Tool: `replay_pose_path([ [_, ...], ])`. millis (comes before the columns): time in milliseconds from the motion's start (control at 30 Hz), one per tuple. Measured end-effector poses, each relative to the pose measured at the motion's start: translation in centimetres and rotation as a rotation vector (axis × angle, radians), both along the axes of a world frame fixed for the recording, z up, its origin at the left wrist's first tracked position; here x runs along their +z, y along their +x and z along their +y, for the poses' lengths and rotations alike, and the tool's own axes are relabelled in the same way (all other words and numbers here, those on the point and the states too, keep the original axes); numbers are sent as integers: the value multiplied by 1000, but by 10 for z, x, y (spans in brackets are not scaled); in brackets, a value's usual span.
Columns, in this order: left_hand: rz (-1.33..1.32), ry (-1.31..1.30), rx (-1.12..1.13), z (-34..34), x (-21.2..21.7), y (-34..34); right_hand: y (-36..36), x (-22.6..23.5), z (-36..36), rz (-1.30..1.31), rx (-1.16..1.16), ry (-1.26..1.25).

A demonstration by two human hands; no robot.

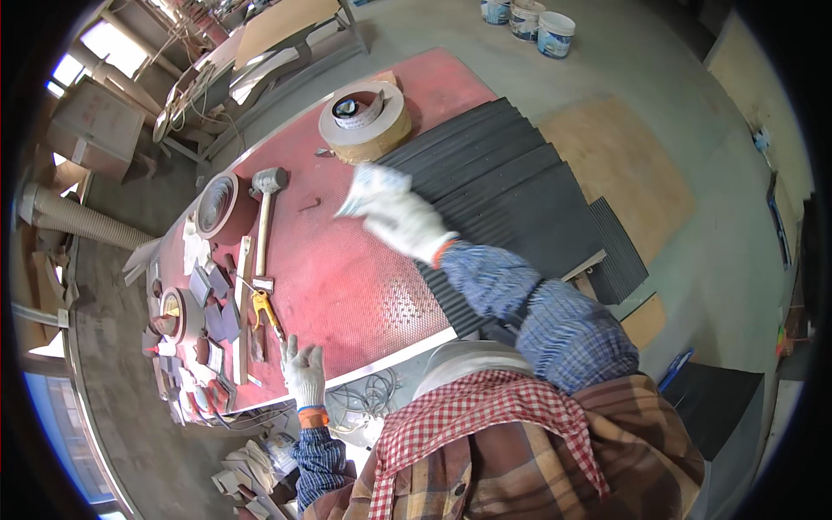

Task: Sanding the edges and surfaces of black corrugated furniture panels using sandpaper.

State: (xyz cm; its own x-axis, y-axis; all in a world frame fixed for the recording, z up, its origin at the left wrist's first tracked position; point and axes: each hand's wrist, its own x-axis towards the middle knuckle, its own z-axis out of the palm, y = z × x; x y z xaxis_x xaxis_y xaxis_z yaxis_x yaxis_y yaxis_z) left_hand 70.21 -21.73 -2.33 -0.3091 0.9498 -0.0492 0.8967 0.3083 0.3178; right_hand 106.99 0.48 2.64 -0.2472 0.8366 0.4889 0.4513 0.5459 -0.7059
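Observation:
My right hand (407, 224), in a white glove, reaches across the red work table (338, 286) and is closed on a white and pale-blue cloth-like piece (374, 185). Motion smears the piece, so I cannot tell its exact material. Beside that hand and under the forearm lie overlapping dark ribbed panels (511, 186). My left hand (303, 371), gloved too, hovers at the table's near edge with its fingers apart and nothing in them. Close to its fingertips lies a yellow-handled tool (263, 303).
A mallet (267, 204), a brown abrasive roll (224, 206) and dark sanding blocks (217, 299) occupy the table's left side. Wide tape rolls (364, 130) sit at the far end. Cables (364, 400) hang below the near edge. Buckets (555, 36) stand on the floor beyond.

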Motion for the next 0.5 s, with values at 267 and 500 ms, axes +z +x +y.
replay_pose_path([
  [267,-94,-39,86,-14,-19,-4,-10,-18,-17,-341,350,-323],
  [500,223,131,-86,18,-6,13,207,-22,-121,453,-481,-496],
])
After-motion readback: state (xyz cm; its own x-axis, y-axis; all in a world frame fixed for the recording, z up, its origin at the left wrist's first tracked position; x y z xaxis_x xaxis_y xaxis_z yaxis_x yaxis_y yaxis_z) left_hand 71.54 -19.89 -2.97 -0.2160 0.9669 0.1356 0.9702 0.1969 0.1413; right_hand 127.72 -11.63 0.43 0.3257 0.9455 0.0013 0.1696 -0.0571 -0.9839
